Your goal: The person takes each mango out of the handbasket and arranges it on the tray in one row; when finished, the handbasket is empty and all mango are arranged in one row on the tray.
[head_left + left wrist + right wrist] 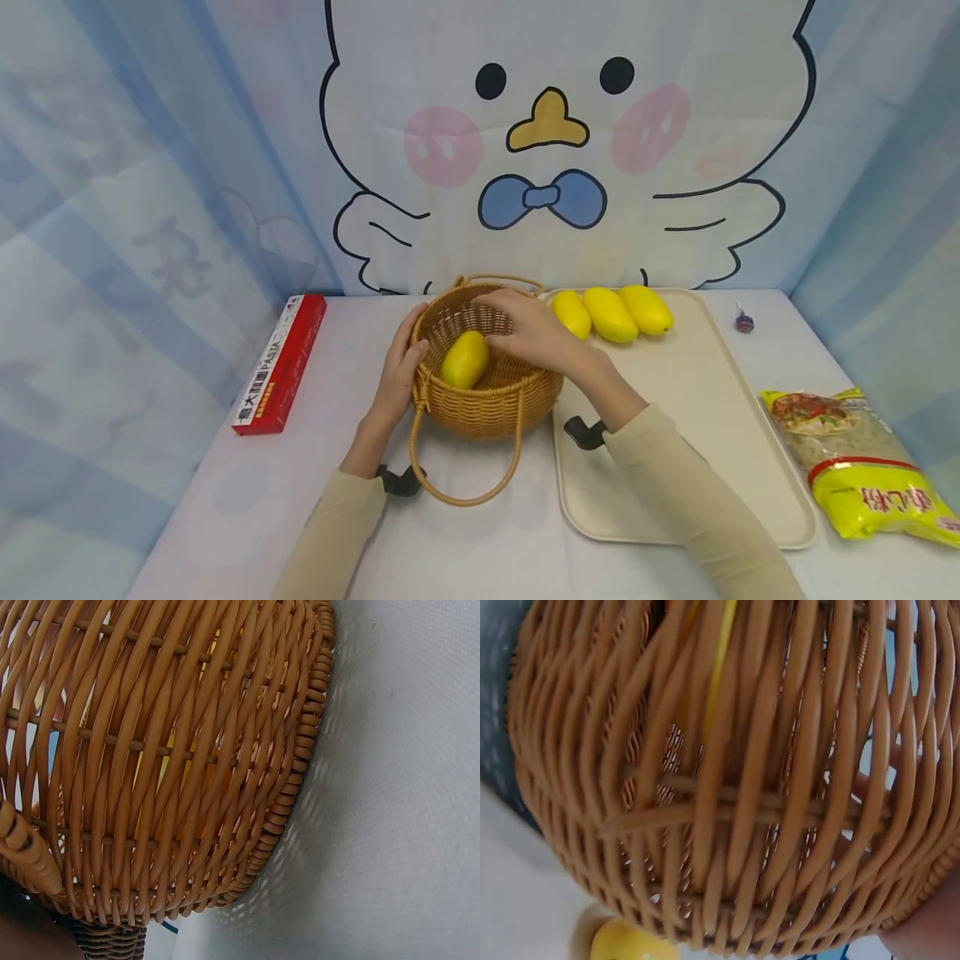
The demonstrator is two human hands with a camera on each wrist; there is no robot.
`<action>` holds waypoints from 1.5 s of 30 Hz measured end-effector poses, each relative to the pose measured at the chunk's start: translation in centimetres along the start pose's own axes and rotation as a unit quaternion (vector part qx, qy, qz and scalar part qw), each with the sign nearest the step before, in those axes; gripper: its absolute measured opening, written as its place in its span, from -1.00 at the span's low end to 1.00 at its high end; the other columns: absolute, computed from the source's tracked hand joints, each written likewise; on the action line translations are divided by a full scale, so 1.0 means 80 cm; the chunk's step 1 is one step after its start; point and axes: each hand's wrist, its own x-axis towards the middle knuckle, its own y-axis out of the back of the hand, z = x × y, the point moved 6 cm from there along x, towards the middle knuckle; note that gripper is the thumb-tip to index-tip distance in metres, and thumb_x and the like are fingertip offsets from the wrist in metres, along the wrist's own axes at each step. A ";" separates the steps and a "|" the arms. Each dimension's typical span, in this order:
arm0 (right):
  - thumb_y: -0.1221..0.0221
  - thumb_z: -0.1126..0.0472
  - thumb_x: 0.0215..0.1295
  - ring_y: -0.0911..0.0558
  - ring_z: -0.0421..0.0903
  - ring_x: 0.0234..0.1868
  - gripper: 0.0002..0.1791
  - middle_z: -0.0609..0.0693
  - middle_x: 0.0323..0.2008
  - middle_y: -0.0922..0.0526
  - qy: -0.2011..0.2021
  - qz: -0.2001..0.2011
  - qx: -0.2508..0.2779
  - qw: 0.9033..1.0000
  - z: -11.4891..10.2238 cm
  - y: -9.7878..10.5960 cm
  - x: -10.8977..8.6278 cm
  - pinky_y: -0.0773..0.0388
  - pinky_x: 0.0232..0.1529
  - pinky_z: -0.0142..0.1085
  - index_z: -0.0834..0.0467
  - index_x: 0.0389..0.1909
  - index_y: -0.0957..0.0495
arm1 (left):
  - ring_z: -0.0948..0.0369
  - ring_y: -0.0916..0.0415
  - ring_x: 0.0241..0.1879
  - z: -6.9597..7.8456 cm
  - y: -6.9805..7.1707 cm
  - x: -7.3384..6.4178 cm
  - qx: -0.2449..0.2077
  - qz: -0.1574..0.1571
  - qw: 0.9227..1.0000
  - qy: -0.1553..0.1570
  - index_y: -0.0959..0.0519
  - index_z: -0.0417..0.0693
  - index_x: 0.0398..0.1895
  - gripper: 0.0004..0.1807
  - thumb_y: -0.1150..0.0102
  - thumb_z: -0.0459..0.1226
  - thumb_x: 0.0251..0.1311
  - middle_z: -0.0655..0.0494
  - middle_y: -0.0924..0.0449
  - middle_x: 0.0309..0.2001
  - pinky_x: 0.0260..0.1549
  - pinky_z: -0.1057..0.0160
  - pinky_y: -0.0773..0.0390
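Observation:
A round wicker basket (480,412) stands on the table, one handle hanging down at its front. Inside lies a yellow mango (465,360). At the basket's left rim, my left hand (395,375) holds on, with the thumb at the edge and fingers along the outside. My right hand (540,329) reaches over the right rim into the basket, fingers and thumb spread apart just right of the mango, nothing visible between them. Both wrist views are mostly filled by the basket's weave (172,750), and yellow shows through the gaps.
A beige tray (675,467) lies right of the basket, with three mangoes (611,315) at its back edge. A red pasta box (288,375) lies at left. On the right are a yellow food bag (862,467) and a small wrapped lollipop (743,321). A cartoon curtain (555,250) stands behind.

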 end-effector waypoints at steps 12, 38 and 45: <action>-0.17 0.33 0.26 -0.23 0.07 0.53 -0.32 0.05 0.49 -0.29 -0.012 -0.136 -0.092 0.986 0.001 -0.041 0.027 -0.21 0.50 0.02 0.00 0.43 -0.35 | 0.07 0.00 0.56 0.005 0.001 0.001 0.016 -0.008 1.000 0.000 -0.03 -0.06 0.58 -0.38 0.25 -0.27 0.48 0.03 -0.03 0.58 0.52 -0.05 -0.06; -0.27 0.17 0.30 -0.34 0.04 0.46 -0.31 0.02 0.43 -0.39 -0.066 -0.257 -0.078 0.961 0.008 -0.070 0.030 -0.26 0.48 -0.04 0.04 0.45 -0.32 | 0.19 -0.01 0.55 -0.021 0.002 0.008 0.016 0.000 1.000 -0.010 -0.07 0.23 0.57 -0.40 0.23 -0.17 0.48 0.22 -0.06 0.56 0.54 -0.01 -0.03; -0.25 0.23 0.30 -0.33 0.02 0.45 -0.25 0.05 0.46 -0.34 -0.052 -0.291 -0.025 0.955 0.006 -0.083 0.033 -0.25 0.48 -0.07 0.09 0.50 -0.23 | 0.21 -0.03 0.54 -0.040 0.004 0.011 0.017 0.008 1.000 -0.022 -0.10 0.34 0.54 -0.42 0.23 -0.16 0.48 0.29 -0.09 0.54 0.53 -0.03 -0.04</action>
